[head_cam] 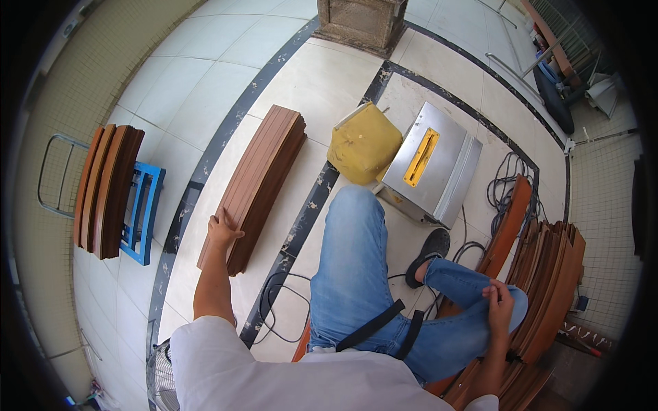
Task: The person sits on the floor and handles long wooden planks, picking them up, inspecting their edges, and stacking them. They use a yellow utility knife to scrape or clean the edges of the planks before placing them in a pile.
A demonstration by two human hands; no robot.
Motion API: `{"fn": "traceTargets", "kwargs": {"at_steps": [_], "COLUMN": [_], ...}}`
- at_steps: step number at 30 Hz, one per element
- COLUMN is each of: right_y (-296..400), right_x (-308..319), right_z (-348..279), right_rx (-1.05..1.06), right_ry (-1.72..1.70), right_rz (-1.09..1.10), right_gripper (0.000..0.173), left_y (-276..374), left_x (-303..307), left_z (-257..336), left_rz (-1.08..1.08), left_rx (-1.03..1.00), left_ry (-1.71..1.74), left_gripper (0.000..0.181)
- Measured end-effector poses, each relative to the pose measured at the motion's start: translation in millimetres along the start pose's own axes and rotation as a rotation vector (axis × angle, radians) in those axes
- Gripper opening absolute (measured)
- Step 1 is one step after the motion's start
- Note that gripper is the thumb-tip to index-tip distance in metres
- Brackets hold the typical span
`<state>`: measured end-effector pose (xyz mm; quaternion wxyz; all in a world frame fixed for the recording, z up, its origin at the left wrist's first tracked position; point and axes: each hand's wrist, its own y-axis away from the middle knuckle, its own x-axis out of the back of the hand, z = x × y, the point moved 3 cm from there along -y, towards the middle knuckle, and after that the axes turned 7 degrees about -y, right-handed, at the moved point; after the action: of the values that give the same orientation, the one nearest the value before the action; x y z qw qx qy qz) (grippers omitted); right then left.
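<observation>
My left hand (224,230) rests on the near end of a stack of reddish-brown wooden mouldings (262,174), with its fingers spread over the top and its thumb across the near edge. The stack lies on the pale tiles to my left. My right hand (499,306) lies on my bent knee, fingers curled in, with nothing visible in it. Beyond my left knee stand a yellow plastic container (365,144) and a small table saw (444,154), its metal top carrying a yellow throat plate around the blade slot. The blade cannot be made out.
Brown mouldings (117,190) lie across a blue platform trolley (146,216) at the far left. More wooden boards (545,287) are piled close on my right. Black cable (501,177) is coiled behind them; another cable loop (282,308) lies beside my left thigh. A stone-like pedestal (360,25) stands ahead.
</observation>
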<state>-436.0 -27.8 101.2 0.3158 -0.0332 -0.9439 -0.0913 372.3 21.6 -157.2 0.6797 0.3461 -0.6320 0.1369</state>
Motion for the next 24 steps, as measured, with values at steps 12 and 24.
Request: {"fn": "traceTargets", "kwargs": {"at_steps": [12,24], "right_y": [41,291], "right_x": [79,-128], "right_z": [45,347], "right_rx": [0.095,-0.863], "right_ry": [-0.382,0.091], "right_rz": [0.827,0.443], "right_gripper": [0.024,0.047], "left_y": [23,60], "left_x": [-34,15], "left_z": [54,235], "left_rz": [0.308,-0.56], "left_rx": [-0.182,-0.297], "left_ry": [-0.002,1.138], "left_gripper": [0.08,0.054]}}
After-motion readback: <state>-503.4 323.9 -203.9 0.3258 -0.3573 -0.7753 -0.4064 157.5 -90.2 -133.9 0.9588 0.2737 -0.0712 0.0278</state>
